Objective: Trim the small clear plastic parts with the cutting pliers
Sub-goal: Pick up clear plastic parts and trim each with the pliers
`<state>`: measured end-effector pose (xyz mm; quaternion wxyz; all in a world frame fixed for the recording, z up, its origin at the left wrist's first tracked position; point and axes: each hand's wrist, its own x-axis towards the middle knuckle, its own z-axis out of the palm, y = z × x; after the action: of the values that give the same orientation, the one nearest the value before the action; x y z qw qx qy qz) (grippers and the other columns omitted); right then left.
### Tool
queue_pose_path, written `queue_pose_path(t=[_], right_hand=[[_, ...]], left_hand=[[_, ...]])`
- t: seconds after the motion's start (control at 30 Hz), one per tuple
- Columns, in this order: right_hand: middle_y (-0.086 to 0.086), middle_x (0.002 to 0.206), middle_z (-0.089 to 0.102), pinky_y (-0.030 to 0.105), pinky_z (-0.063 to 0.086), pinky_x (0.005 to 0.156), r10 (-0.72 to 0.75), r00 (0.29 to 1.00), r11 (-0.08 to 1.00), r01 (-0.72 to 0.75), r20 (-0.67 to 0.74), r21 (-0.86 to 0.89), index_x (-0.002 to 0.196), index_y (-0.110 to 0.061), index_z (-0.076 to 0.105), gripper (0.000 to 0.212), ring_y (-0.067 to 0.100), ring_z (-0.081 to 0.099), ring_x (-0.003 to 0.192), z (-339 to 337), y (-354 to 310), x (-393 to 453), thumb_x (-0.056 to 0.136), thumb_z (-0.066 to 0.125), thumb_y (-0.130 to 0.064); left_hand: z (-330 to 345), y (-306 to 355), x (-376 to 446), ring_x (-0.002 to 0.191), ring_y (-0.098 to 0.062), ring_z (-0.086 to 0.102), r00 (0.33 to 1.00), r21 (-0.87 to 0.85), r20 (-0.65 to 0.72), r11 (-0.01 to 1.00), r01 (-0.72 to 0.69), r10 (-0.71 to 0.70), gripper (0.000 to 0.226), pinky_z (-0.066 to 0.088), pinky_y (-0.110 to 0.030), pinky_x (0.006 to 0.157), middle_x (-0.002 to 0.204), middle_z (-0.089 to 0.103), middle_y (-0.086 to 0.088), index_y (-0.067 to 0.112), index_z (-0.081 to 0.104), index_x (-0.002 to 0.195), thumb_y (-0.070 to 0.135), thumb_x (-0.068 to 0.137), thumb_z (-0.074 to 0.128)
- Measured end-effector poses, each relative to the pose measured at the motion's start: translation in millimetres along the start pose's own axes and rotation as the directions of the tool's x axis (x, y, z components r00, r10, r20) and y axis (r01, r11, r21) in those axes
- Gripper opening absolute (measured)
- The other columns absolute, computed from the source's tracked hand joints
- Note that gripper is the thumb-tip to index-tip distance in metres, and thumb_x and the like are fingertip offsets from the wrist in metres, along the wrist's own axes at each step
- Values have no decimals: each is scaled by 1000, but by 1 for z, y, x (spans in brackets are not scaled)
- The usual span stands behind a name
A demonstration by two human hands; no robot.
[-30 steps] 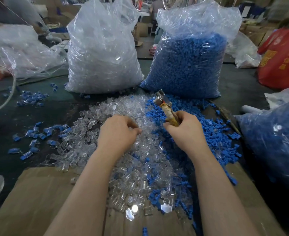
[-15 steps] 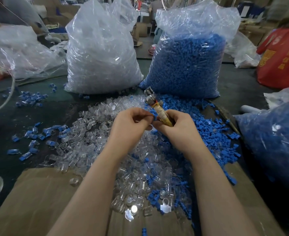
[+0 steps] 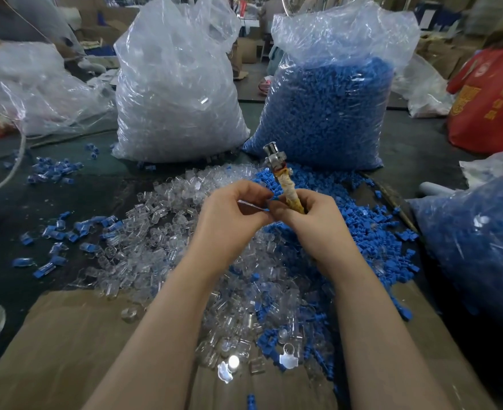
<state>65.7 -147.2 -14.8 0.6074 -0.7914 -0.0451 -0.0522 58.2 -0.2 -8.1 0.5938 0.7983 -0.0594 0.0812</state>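
Note:
A heap of small clear plastic parts (image 3: 161,232) lies on the dark table, mixed on its right with blue parts (image 3: 362,220). My right hand (image 3: 309,223) grips the cutting pliers (image 3: 285,184) by their tape-wrapped handle, metal head pointing up and away. My left hand (image 3: 229,214) is raised over the heap with thumb and fingertips pinched together against the right hand's fingertips. A small clear part seems to sit between the fingertips, mostly hidden.
A big bag of clear parts (image 3: 176,93) and a big bag of blue parts (image 3: 327,108) stand behind the heap. Another blue-filled bag (image 3: 475,241) lies at right, a red bag (image 3: 490,99) far right. Flat cardboard (image 3: 66,344) covers the near table edge. Loose blue pieces (image 3: 55,232) are scattered at left.
My left hand rose from the heap and came right to meet my right hand. The pliers tilted more upright and shifted slightly left.

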Motion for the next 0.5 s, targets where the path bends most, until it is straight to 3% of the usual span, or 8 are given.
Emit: queue_pose_path(t=[0.17, 0.2, 0.33, 0.43, 0.5], right_hand=[[24, 91, 66, 43, 52, 73, -18, 999, 1000, 19, 28, -5, 89, -9, 70, 13, 21, 58, 76, 2, -2, -1, 88, 70, -21], [23, 90, 67, 42, 53, 74, -19, 1000, 1000, 19, 17, 3, 88, -12, 71, 10, 20, 58, 76, 1, -2, -1, 88, 70, -21], [12, 72, 62, 20, 45, 58, -63, 998, 998, 63, -1, 24, 81, -19, 69, 7, 10, 52, 65, 0, 0, -1, 87, 72, -20], [-7, 60, 55, 16, 41, 53, -79, 997, 997, 79, 2, 13, 79, -18, 67, 10, 5, 46, 57, 1, 2, 1, 87, 72, -19], [-12, 56, 50, 14, 37, 49, -74, 997, 997, 74, -23, -21, 78, -16, 65, 12, 2, 41, 52, 2, 4, 2, 87, 71, -19]], left_hand=[[-1, -4, 1, 77, 1, 69, 990, 93, -94, 991, -95, 104, 19, 58, -24, 75, 81, 74, 15, 30, 75, 87, 14, 79, 81], [-2, -5, 1, 77, 2, 69, 989, 86, -106, 992, -94, 103, 21, 57, -22, 74, 81, 74, 16, 32, 74, 86, 14, 79, 81], [-4, -5, 2, 75, 2, 69, 993, 107, -85, 992, -71, 80, 21, 58, -22, 74, 79, 74, 13, 28, 76, 86, 11, 77, 82], [-5, -4, 2, 75, -1, 69, 996, 146, -53, 988, -57, 65, 18, 59, -24, 75, 80, 74, 11, 23, 77, 92, 12, 78, 81], [-7, -4, 2, 68, -2, 65, 1000, 198, -23, 980, -9, 14, 19, 55, -22, 65, 79, 71, 10, 27, 73, 96, 20, 80, 81]])
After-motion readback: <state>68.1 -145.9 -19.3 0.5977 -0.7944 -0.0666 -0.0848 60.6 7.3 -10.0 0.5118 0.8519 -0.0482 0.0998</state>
